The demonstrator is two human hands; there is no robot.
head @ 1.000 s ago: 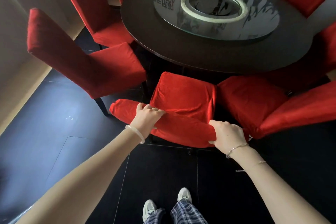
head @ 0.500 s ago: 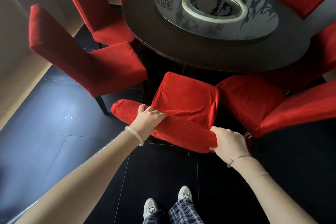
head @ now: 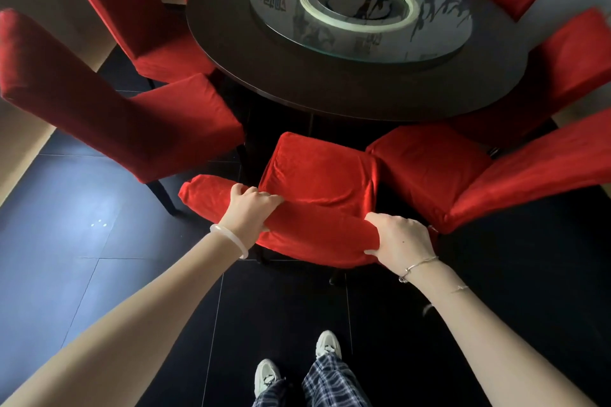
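The backrest of the red chair (head: pixel 317 172) is clamped by the left hand (head: pixel 248 208) and the right hand (head: pixel 400 238), spaced apart, presumably for square guidance toward the table (head: pixel 330 92).

Red chairs (head: pixel 317 175): nine, some only part in view. Round table (head: pixel 330 92): one. Glass turntable (head: pixel 429 40): one. Hands: two, left hand (head: pixel 246 208), right hand (head: pixel 400 238). White shoes (head: pixel 266 377): two.
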